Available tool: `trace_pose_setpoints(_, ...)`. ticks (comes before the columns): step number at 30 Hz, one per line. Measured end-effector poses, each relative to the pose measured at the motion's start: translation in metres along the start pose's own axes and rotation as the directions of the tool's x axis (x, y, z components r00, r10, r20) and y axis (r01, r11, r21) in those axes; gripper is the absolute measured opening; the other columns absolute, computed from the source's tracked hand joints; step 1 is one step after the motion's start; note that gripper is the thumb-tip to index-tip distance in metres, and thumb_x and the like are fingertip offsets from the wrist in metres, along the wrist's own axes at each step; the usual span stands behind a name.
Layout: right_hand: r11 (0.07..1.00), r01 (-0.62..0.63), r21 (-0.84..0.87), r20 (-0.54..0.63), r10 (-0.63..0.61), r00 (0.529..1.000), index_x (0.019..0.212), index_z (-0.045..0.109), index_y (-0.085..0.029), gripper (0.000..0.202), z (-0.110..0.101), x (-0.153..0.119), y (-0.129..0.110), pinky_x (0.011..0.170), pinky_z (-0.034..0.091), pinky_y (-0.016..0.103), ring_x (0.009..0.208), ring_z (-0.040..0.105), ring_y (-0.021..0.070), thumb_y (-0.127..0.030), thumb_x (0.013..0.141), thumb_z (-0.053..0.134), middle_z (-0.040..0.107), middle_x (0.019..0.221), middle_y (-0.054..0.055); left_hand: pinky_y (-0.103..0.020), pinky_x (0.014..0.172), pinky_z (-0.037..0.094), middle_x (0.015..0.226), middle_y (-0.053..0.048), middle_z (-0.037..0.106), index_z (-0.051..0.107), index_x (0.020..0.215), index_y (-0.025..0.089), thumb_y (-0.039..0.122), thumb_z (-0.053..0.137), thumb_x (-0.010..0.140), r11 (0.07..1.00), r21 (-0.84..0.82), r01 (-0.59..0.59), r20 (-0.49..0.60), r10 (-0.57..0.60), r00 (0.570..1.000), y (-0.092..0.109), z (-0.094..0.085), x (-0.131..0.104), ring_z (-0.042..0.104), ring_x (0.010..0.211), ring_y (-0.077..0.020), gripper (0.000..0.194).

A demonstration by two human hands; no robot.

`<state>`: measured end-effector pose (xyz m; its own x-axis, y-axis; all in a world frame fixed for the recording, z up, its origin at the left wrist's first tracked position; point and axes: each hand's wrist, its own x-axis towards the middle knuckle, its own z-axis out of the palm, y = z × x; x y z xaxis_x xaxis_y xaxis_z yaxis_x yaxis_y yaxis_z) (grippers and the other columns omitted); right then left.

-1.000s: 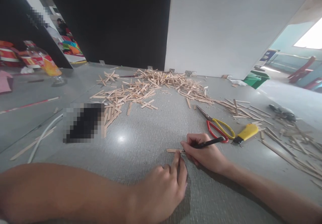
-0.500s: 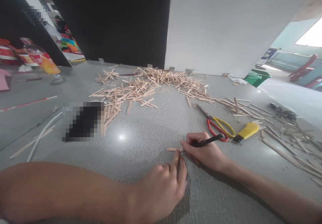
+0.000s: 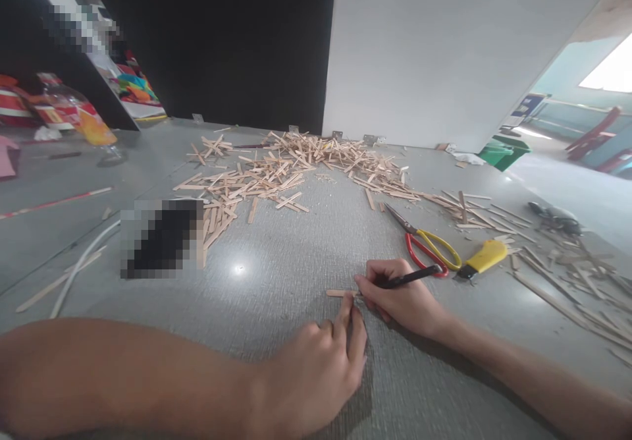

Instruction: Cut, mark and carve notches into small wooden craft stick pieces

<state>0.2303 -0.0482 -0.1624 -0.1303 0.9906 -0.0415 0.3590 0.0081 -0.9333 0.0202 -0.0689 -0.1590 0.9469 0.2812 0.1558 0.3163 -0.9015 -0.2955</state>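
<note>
A short wooden stick (image 3: pixel 336 293) lies flat on the grey tabletop (image 3: pixel 276 249). The index fingertip of my left hand (image 3: pixel 320 371) presses on it, and that hand's other fingers are bent beside it. My right hand (image 3: pixel 399 298) is closed around a black pen (image 3: pixel 412 276), its fingers at the stick's right end; the pen's tip is hidden behind them. Right of the pen are scissors (image 3: pixel 429 250) with one red and one yellow handle, and a yellow cutter (image 3: pixel 486 257).
A large heap of wooden sticks (image 3: pixel 276 170) spreads along the back. Thin strips (image 3: pixel 553 288) lie at the right. A pixelated dark object (image 3: pixel 165 239) and a white cable (image 3: pixel 83 262) are at the left, with a bottle (image 3: pixel 93 124) behind. A green bin (image 3: pixel 503 153) stands beyond the table.
</note>
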Motion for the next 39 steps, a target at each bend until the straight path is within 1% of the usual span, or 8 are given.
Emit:
trace_pose_setpoints(5, 1.000, 0.015, -0.015, 0.018, -0.015, 1.000, 0.057, 0.048, -0.023, 0.042, -0.0015, 0.0001, -0.0017, 0.036, 0.027, 0.022, 0.035, 0.042, 0.0085, -0.034, 0.095, 0.065, 0.049, 0.044, -0.006, -0.032, 0.052, 0.058, 0.134, -0.042, 0.058, 0.053, 0.137, -0.014, 0.017, 0.057, 0.095, 1.000, -0.005, -0.008, -0.001, 0.008, 1.000, -0.0003, 0.0000, -0.0003, 0.077, 0.098, -0.0361, 0.052)
trace_pose_setpoints(7, 1.000, 0.017, -0.016, 0.017, -0.016, 1.000, 0.057, 0.049, -0.022, 0.042, -0.0018, 0.0001, -0.0020, 0.036, 0.026, 0.022, 0.036, 0.042, 0.0083, -0.033, 0.094, 0.065, 0.048, 0.044, -0.007, -0.031, 0.052, 0.058, 0.132, -0.042, 0.059, 0.055, 0.136, -0.013, 0.018, 0.060, 0.094, 1.000, -0.001, -0.001, -0.015, 0.001, 1.000, 0.0001, 0.0007, -0.0010, 0.078, 0.096, -0.0356, 0.053)
trace_pose_setpoints(11, 1.000, 0.006, 0.005, 0.005, -0.006, 1.000, 0.058, 0.047, -0.023, 0.041, -0.0014, 0.0005, -0.0012, 0.035, 0.028, 0.021, 0.034, 0.043, 0.0082, -0.032, 0.093, 0.066, 0.052, 0.045, -0.006, -0.031, 0.052, 0.058, 0.132, -0.042, 0.060, 0.057, 0.134, -0.013, 0.021, 0.065, 0.090, 1.000, 0.014, -0.006, -0.048, 0.007, 0.999, 0.0004, 0.0009, -0.0012, 0.077, 0.098, -0.0366, 0.055)
trace_pose_setpoints(17, 1.000, -0.003, 0.018, -0.005, 0.003, 1.000, 0.060, 0.047, -0.023, 0.040, 0.0000, 0.0008, 0.0014, 0.034, 0.028, 0.020, 0.034, 0.042, 0.0076, -0.031, 0.095, 0.065, 0.054, 0.045, -0.007, -0.030, 0.051, 0.059, 0.133, -0.041, 0.060, 0.057, 0.136, -0.012, 0.021, 0.064, 0.091, 1.000, 0.027, -0.011, -0.009, 0.011, 1.000, -0.0008, -0.0019, 0.0004, 0.078, 0.096, -0.0351, 0.056)
trace_pose_setpoints(26, 1.000, -0.006, 0.019, -0.005, 0.006, 1.000, 0.059, 0.047, -0.023, 0.041, -0.0008, 0.0008, -0.0001, 0.034, 0.028, 0.019, 0.034, 0.042, 0.0073, -0.031, 0.094, 0.066, 0.052, 0.044, -0.007, -0.030, 0.049, 0.059, 0.132, -0.041, 0.060, 0.058, 0.135, -0.011, 0.024, 0.068, 0.090, 1.000, 0.020, -0.002, -0.024, 0.003, 1.000, -0.0007, -0.0002, 0.0027, 0.079, 0.094, -0.0363, 0.058)
trace_pose_setpoints(33, 1.000, -0.007, 0.019, -0.005, 0.007, 1.000, 0.059, 0.047, -0.023, 0.040, -0.0010, 0.0001, 0.0006, 0.034, 0.027, 0.020, 0.034, 0.041, 0.0074, -0.031, 0.094, 0.065, 0.051, 0.044, -0.007, -0.030, 0.050, 0.058, 0.134, -0.040, 0.060, 0.062, 0.132, -0.008, 0.023, 0.064, 0.093, 0.999, 0.038, 0.001, -0.046, 0.000, 0.999, -0.0003, -0.0030, 0.0006, 0.078, 0.093, -0.0340, 0.051)
trace_pose_setpoints(35, 1.000, -0.006, 0.015, -0.007, 0.006, 1.000, 0.059, 0.047, -0.023, 0.040, -0.0011, 0.0000, 0.0001, 0.034, 0.027, 0.020, 0.034, 0.041, 0.0076, -0.031, 0.094, 0.066, 0.051, 0.043, -0.007, -0.030, 0.049, 0.057, 0.137, -0.040, 0.058, 0.062, 0.132, -0.007, 0.024, 0.062, 0.094, 0.999, 0.045, 0.011, -0.034, -0.009, 0.999, 0.0002, -0.0047, 0.0002, 0.078, 0.090, -0.0328, 0.050)
trace_pose_setpoints(39, 1.000, -0.006, 0.007, -0.007, 0.006, 1.000, 0.059, 0.047, -0.023, 0.041, -0.0017, 0.0004, -0.0019, 0.034, 0.026, 0.020, 0.034, 0.041, 0.0073, -0.031, 0.094, 0.065, 0.051, 0.044, -0.007, -0.031, 0.047, 0.057, 0.134, -0.040, 0.060, 0.064, 0.131, -0.006, 0.026, 0.067, 0.091, 0.999, 0.026, 0.037, -0.003, -0.037, 0.999, -0.0014, -0.0078, 0.0023, 0.076, 0.072, -0.0268, 0.051)
